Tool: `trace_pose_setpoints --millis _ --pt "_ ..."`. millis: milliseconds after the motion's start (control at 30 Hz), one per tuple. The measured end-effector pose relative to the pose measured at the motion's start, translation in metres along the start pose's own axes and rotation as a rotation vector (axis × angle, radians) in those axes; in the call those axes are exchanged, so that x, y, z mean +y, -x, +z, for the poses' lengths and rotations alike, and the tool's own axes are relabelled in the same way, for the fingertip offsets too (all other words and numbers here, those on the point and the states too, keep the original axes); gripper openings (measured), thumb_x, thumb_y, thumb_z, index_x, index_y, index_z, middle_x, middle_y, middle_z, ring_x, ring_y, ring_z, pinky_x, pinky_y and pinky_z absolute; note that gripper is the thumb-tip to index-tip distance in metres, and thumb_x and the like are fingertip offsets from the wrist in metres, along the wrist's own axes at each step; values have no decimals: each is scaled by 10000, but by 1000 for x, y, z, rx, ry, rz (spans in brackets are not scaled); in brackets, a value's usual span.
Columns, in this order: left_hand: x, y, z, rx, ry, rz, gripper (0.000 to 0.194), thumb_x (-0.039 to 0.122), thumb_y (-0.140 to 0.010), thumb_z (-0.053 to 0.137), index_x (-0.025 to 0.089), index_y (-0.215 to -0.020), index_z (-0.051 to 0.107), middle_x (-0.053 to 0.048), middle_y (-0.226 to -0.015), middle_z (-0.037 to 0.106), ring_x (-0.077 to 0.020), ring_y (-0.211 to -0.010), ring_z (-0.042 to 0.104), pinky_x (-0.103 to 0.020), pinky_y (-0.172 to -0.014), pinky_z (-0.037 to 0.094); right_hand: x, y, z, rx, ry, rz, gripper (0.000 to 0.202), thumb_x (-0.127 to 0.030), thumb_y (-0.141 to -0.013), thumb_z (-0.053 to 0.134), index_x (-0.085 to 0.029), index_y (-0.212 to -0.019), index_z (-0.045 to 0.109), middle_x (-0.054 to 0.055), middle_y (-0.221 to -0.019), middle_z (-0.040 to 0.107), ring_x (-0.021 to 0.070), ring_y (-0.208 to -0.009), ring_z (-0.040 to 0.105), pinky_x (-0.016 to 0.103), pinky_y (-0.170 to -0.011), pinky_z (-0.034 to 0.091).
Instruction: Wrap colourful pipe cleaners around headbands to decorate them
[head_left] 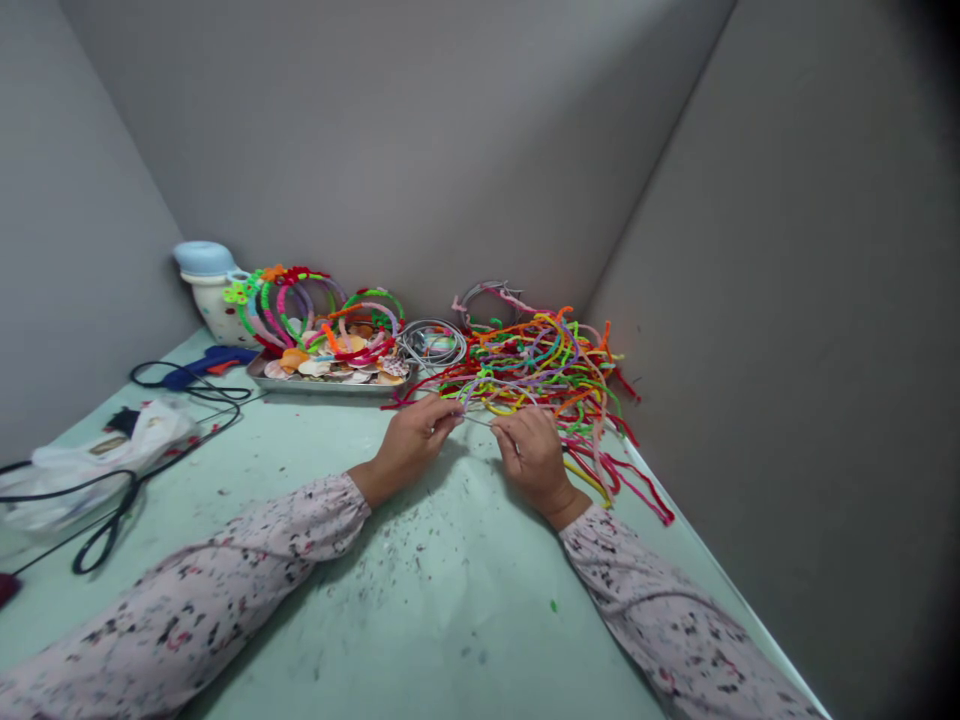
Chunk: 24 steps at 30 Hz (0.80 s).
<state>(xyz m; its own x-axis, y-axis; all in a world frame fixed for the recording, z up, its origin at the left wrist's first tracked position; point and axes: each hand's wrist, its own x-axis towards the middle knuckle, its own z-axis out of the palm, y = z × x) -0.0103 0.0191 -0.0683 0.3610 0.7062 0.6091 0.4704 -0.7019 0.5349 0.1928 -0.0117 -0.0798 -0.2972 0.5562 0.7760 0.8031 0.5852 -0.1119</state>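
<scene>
Wire [478, 420] looks thin and greyish.

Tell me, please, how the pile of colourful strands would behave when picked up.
The colourful strands look light, being thin. They probably bend easily, since many curve. They may come up tangled, because they cross and overlap.

Thin wire [478, 421] partly hidden by hands [415, 440] [534, 458], red object [7, 588] cut by left edge, specks [418, 562] unidentifiably small
</scene>
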Motion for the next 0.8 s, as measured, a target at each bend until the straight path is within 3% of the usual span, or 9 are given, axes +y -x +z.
trace_pose_setpoints --millis 800 --pt "6 0 -3 -38 93 -61 174 253 -885 500 188 -976 632 -50 -908 668 -166 -813 602 -292 -742 480 0 1 0 -8 14 12 137 -238 -907 491 -194 -910 620 55 -809 610 204 -820 497 361 -785 348"
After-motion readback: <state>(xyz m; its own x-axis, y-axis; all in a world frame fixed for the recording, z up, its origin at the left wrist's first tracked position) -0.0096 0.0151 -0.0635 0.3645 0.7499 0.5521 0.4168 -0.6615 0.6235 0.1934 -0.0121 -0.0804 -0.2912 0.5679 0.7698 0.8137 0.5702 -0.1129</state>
